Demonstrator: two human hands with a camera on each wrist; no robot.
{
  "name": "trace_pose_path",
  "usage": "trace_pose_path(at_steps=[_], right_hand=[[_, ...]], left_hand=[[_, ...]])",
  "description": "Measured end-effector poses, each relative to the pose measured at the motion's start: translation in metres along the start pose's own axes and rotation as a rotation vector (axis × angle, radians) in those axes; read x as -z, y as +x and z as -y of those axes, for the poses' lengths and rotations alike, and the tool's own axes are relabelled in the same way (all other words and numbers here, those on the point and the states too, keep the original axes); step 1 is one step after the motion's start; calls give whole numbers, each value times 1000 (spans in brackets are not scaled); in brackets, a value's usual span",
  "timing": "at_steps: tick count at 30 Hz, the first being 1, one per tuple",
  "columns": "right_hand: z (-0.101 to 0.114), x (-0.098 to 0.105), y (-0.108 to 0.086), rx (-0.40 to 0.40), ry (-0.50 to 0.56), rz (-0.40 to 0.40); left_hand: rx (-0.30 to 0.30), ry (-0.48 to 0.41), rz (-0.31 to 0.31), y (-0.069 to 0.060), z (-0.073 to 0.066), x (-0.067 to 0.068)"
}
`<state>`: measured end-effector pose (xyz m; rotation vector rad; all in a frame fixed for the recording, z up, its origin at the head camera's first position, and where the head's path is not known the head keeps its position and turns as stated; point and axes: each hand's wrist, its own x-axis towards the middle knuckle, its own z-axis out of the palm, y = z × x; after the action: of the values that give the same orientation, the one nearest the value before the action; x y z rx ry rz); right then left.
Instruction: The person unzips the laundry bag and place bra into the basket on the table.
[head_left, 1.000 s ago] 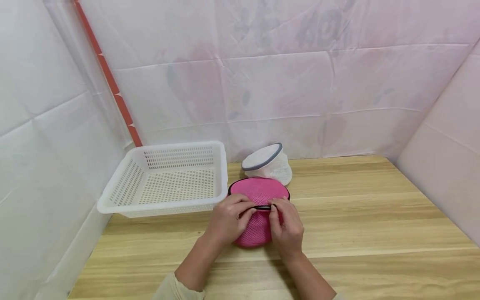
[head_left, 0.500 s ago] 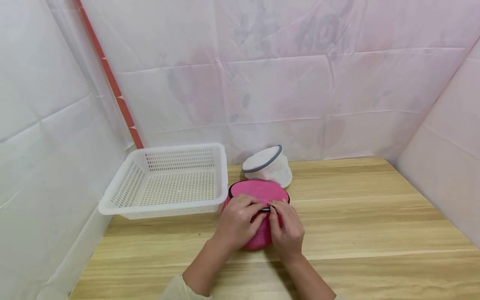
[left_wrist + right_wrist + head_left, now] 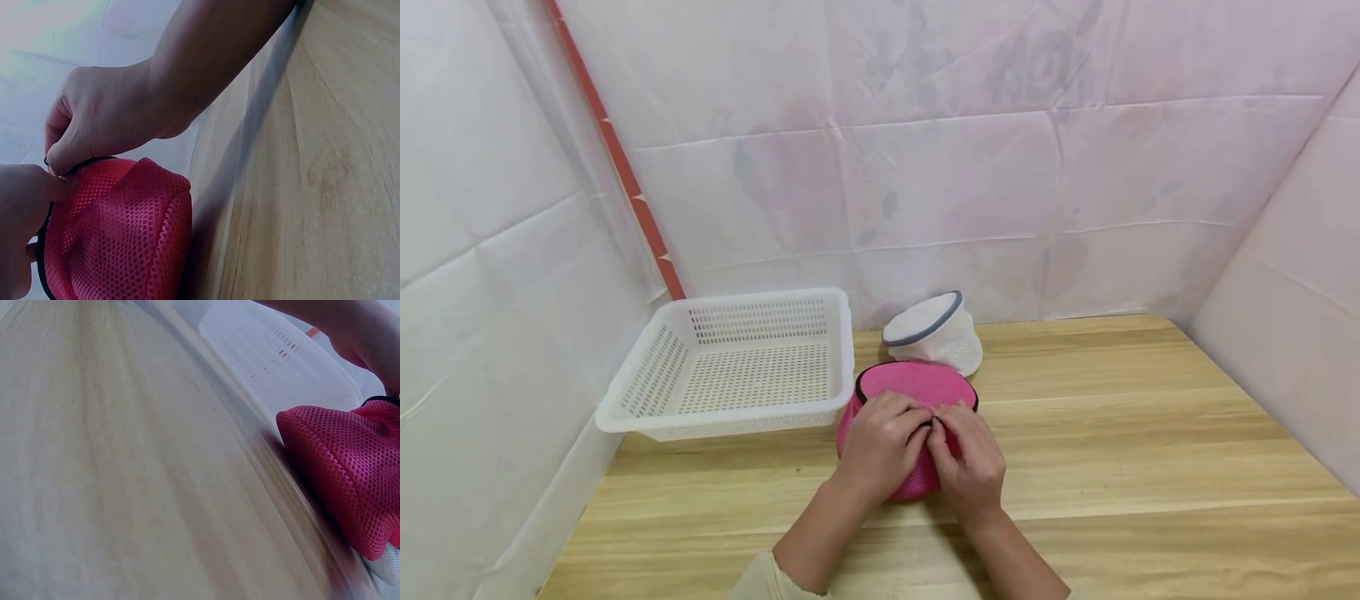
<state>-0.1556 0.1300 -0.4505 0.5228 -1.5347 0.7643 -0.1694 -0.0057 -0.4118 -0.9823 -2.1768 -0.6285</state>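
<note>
A round pink mesh laundry bag [image 3: 913, 379] with a black zip edge stands on the table, its lid facing up. My left hand [image 3: 883, 442] pinches the black edge at the bag's front. Right beside it, my right hand [image 3: 972, 458] pinches the same edge, with fingertips nearly meeting the left ones. In the left wrist view the right hand [image 3: 106, 112] grips the rim from above, and the bag's mesh side [image 3: 125, 231] sags inward. Fingers cover the spot between the hands, so any zip pull is mostly hidden.
A white plastic basket [image 3: 842, 400] stands left of the pink bag, close against it. Behind the bag a small white mesh bag [image 3: 955, 346] with a grey-blue rim leans tilted. Sheeted walls enclose the wooden table [image 3: 1150, 433] at the back and both sides.
My left hand has slid right along the rim toward my right hand. The dark gap in the edge between the hands has narrowed. My right hand has shifted slightly left.
</note>
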Motion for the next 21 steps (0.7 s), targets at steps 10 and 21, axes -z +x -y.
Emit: trace_pose_path(at_steps=[10,21], right_hand=[[-3,0,-1,59,32,22],[-3,0,-2,83,17,42]], left_hand=[[-8,-61,-37,-4,7,0],[-3,-146,-42,-7,14,3]])
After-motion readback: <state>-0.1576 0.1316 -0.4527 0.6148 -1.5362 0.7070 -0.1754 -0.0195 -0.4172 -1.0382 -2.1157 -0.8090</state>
